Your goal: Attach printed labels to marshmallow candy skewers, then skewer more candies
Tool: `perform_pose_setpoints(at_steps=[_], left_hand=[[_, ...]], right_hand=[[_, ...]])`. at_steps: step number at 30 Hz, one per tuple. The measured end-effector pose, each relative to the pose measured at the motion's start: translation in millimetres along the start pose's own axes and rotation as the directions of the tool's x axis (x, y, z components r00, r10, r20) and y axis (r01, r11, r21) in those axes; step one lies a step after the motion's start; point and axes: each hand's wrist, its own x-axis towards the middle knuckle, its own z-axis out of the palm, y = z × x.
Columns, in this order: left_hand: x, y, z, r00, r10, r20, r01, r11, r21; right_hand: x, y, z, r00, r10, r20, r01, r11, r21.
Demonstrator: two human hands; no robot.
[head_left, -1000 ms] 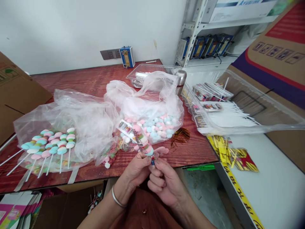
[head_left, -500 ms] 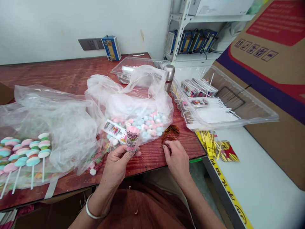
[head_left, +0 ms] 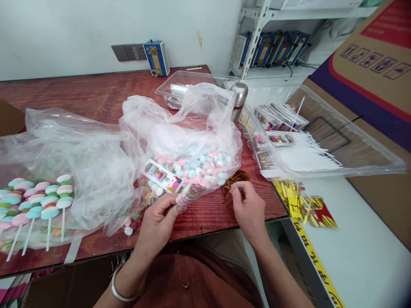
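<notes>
My left hand (head_left: 162,220) pinches a small printed clear bag (head_left: 192,193) of pink candy by its end, tilted to the right over the table. My right hand (head_left: 248,207) is closed beside a small pile of gold twist ties (head_left: 239,176), thumb and finger together. Whatever those fingers hold is too small to make out. Behind the small bag lies a printed white card (head_left: 162,175), on a large clear bag of pastel marshmallows (head_left: 205,164). To the left, marshmallow lollipops (head_left: 49,205) on white sticks rest on another plastic bag.
A clear tray (head_left: 362,164) with white sticks and printed packs stands at the right. Near it are a steel flask (head_left: 239,100) and yellow tie packs (head_left: 317,211). A second clear tray (head_left: 163,87) sits behind the bags. A large cardboard box (head_left: 369,94) rises at far right.
The small candy bag has tipped from upright to leaning right. My right hand stays by the twist ties, its fingertips drawn closer together. The view has shifted slightly.
</notes>
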Motion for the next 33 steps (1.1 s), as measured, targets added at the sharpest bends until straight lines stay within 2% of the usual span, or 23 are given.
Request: perform_pose_setpoints(at_steps=[1, 2, 4, 5, 6, 8, 11, 15, 18, 20, 22, 23, 25, 26, 27, 29, 31, 33], left_hand=[[0.5, 3.2, 0.1, 0.997, 0.072, 0.027, -0.074, 0.991, 0.112], [0.5, 5.8, 1.8, 0.989, 0.135, 0.064, -0.146, 0.966, 0.213], [-1.4, 9.6, 9.6, 0.967, 0.211, 0.141, -0.249, 0.895, 0.369], [-2.9, 11.0, 15.1, 0.959, 0.227, 0.168, -0.279, 0.857, 0.434], [-4.5, 12.2, 21.0, 0.953, 0.24, 0.183, -0.3, 0.816, 0.494], [-6.6, 14.8, 32.1, 0.945, 0.265, 0.192, -0.327, 0.738, 0.591], [-5.4, 18.2, 42.3, 0.932, 0.326, 0.155, -0.347, 0.69, 0.635], [-0.8, 18.6, 44.9, 0.904, 0.428, 0.009, -0.353, 0.733, 0.581], [0.5, 18.2, 44.5, 0.883, 0.47, -0.02, -0.376, 0.731, 0.57], [1.2, 19.6, 44.4, 0.886, 0.463, -0.032, -0.376, 0.756, 0.536], [2.9, 22.0, 45.0, 0.915, 0.396, -0.078, -0.328, 0.842, 0.428], [4.2, 23.4, 45.8, 0.94, 0.322, -0.112, -0.27, 0.905, 0.329], [7.3, 25.7, 48.4, 0.989, 0.075, -0.129, -0.074, 0.997, 0.006], [8.8, 26.5, 50.1, 0.994, -0.069, -0.085, 0.051, 0.978, -0.203], [10.1, 26.9, 52.0, 0.981, -0.192, -0.006, 0.173, 0.896, -0.409], [12.1, 27.0, 55.2, 0.926, -0.324, 0.194, 0.363, 0.619, -0.697], [13.1, 26.6, 56.8, 0.879, -0.354, 0.32, 0.451, 0.394, -0.801], [13.4, 26.2, 57.0, 0.862, -0.359, 0.359, 0.472, 0.309, -0.825]], right_hand=[[-1.8, -1.6, -5.3, 0.996, 0.088, -0.026, -0.081, 0.976, 0.204], [-4.1, -4.9, -10.1, 0.982, 0.19, -0.015, -0.165, 0.887, 0.432], [-10.6, -16.0, -16.7, 0.934, 0.338, 0.115, -0.301, 0.573, 0.762], [-14.8, -23.4, -18.1, 0.912, 0.365, 0.187, -0.347, 0.444, 0.826], [-19.5, -31.3, -18.0, 0.895, 0.373, 0.245, -0.381, 0.353, 0.854], [-29.8, -46.4, -13.6, 0.882, 0.367, 0.295, -0.406, 0.277, 0.871], [-42.9, -60.6, -0.1, 0.896, 0.346, 0.28, -0.384, 0.284, 0.879], [-48.2, -63.9, 17.5, 0.902, 0.316, 0.294, -0.386, 0.289, 0.876], [-47.3, -63.7, 23.4, 0.907, 0.304, 0.292, -0.382, 0.299, 0.875], [-47.7, -63.8, 25.3, 0.91, 0.302, 0.284, -0.375, 0.308, 0.874], [-48.7, -63.1, 27.8, 0.914, 0.301, 0.272, -0.365, 0.32, 0.874], [-49.1, -62.1, 29.7, 0.918, 0.295, 0.265, -0.359, 0.332, 0.872], [-48.7, -58.8, 34.5, 0.931, 0.269, 0.247, -0.336, 0.371, 0.865], [-47.7, -56.5, 36.9, 0.939, 0.253, 0.234, -0.321, 0.398, 0.859], [-46.2, -54.2, 38.9, 0.946, 0.237, 0.221, -0.306, 0.428, 0.85], [-42.0, -49.8, 40.4, 0.96, 0.206, 0.191, -0.273, 0.523, 0.807], [-37.5, -47.1, 37.7, 0.975, 0.173, 0.141, -0.221, 0.661, 0.717], [-34.1, -46.9, 31.8, 0.988, 0.128, 0.092, -0.157, 0.776, 0.611]])
